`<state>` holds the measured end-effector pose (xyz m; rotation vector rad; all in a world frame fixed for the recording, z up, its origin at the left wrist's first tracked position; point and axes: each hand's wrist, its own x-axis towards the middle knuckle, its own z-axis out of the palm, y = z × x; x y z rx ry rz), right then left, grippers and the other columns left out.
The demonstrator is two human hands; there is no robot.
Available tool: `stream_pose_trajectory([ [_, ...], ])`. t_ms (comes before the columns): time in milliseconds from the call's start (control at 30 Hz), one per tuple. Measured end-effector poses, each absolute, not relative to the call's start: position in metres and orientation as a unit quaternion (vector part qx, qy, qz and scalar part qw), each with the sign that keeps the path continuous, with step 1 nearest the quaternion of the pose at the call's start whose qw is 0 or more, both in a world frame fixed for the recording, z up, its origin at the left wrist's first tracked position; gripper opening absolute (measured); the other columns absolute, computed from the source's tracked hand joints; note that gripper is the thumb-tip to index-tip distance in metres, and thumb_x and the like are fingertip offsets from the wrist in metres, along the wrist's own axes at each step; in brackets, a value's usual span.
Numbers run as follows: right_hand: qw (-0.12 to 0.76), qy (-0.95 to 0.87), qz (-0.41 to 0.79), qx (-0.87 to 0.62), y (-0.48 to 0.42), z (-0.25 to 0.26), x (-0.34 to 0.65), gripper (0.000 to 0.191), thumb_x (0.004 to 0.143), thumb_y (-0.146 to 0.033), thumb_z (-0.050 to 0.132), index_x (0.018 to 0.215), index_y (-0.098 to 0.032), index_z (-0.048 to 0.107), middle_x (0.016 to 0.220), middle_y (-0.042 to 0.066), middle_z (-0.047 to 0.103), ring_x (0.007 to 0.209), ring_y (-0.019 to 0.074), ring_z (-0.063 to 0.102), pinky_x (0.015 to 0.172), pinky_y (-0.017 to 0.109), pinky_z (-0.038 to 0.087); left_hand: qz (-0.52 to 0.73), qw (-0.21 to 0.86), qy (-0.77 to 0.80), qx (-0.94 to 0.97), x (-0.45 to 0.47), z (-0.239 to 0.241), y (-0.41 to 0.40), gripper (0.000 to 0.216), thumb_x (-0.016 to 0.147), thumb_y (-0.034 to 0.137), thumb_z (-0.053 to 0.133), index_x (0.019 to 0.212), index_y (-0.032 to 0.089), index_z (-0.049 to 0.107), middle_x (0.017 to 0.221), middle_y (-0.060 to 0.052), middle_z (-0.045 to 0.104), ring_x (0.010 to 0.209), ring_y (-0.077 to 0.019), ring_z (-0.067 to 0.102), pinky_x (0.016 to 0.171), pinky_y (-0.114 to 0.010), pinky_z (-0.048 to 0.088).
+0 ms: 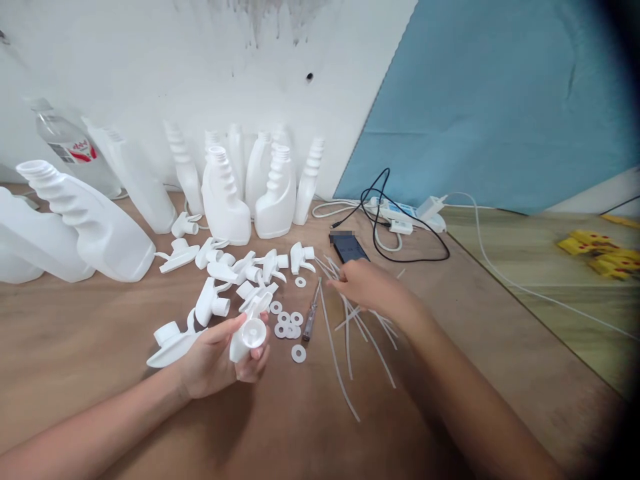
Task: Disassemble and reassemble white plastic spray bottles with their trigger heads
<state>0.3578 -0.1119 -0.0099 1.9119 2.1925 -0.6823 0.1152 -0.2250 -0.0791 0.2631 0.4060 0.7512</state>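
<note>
One white plastic spray head (249, 335)

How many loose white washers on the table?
7, though some may overlap. One washer lies below the spray heads; five cluster left of the screwdriver: one upper left, the rest bunched together; one sits alone, nearest the left hand.

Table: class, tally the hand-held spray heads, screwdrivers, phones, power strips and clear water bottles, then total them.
spray head held in the left hand: 1
screwdriver: 1
phone: 1
power strip: 1
clear water bottle: 1
Total: 5
</note>
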Motion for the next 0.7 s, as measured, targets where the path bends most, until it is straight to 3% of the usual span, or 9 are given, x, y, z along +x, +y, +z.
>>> stream_pose_trajectory([
  [100, 0.145, 0.670, -0.318, 0.655, -0.091, -0.025, 0.374, 0.035, 0.076, -0.030, 0.066, 0.049, -0.016, 0.050, 0.040, 0.002, 0.052, 0.031, 0.0132, 0.050, 0.037, 0.025, 0.038, 0.373, 0.899, 0.201, 0.116, 0.114, -0.080, -0.223, 0.025, 0.091, 0.036, 0.047, 0.101, 0.017, 0.060, 0.071, -0.004, 0.054, 0.060, -0.0133, 0.046, 0.053, -0.024, 0.029],
  [300, 0.110, 0.651, -0.414, 0.627, -0.086, -0.029, 0.381, 0.022, 0.080, -0.019, 0.059, 0.059, -0.013, 0.052, 0.050, 0.003, 0.060, 0.034, 0.0108, 0.056, 0.036, 0.020, 0.043, 0.391, 0.889, 0.198, 0.131, 0.115, -0.082, -0.220, 0.028, 0.094, 0.038, 0.041, 0.100, 0.016, 0.057, 0.073, -0.004, 0.051, 0.060, -0.0132, 0.042, 0.054, -0.025, 0.027],
  [400, 0.036, 0.650, -0.435, 0.622, -0.092, -0.010, 0.379, 0.022, 0.085, -0.023, 0.055, 0.065, -0.015, 0.050, 0.057, 0.004, 0.063, 0.038, 0.0098, 0.058, 0.037, 0.018, 0.043, 0.387, 0.891, 0.198, 0.133, 0.115, -0.082, -0.221, 0.027, 0.094, 0.038, 0.040, 0.101, 0.017, 0.056, 0.073, -0.004, 0.051, 0.061, -0.0136, 0.043, 0.056, -0.026, 0.027],
  [533, -0.147, 0.681, -0.446, 0.561, -0.105, 0.012, 0.374, 0.018, 0.085, -0.028, 0.053, 0.072, -0.016, 0.050, 0.062, 0.004, 0.065, 0.045, 0.0114, 0.062, 0.042, 0.019, 0.048, 0.388, 0.890, 0.200, 0.133, 0.115, -0.083, -0.220, 0.027, 0.095, 0.036, 0.039, 0.102, 0.017, 0.056, 0.073, -0.004, 0.051, 0.061, -0.0136, 0.043, 0.057, -0.027, 0.027],
  [633, -0.234, 0.732, -0.371, 0.522, -0.115, 0.016, 0.370, 0.016, 0.085, -0.028, 0.050, 0.074, -0.017, 0.052, 0.065, 0.003, 0.066, 0.051, 0.0127, 0.064, 0.050, 0.021, 0.051, 0.392, 0.888, 0.200, 0.135, 0.115, -0.083, -0.220, 0.027, 0.095, 0.037, 0.038, 0.102, 0.017, 0.056, 0.073, -0.004, 0.050, 0.061, -0.0136, 0.043, 0.057, -0.027, 0.027],
  [700, -0.248, 0.756, -0.308, 0.521, -0.119, 0.016, 0.368, 0.015, 0.085, -0.026, 0.049, 0.073, -0.018, 0.052, 0.064, 0.002, 0.065, 0.053, 0.0133, 0.064, 0.052, 0.022, 0.050, 0.394, 0.886, 0.202, 0.136, 0.115, -0.083, -0.220, 0.027, 0.095, 0.037, 0.039, 0.101, 0.017, 0.056, 0.073, -0.004, 0.050, 0.061, -0.0136, 0.042, 0.057, -0.027, 0.027],
])
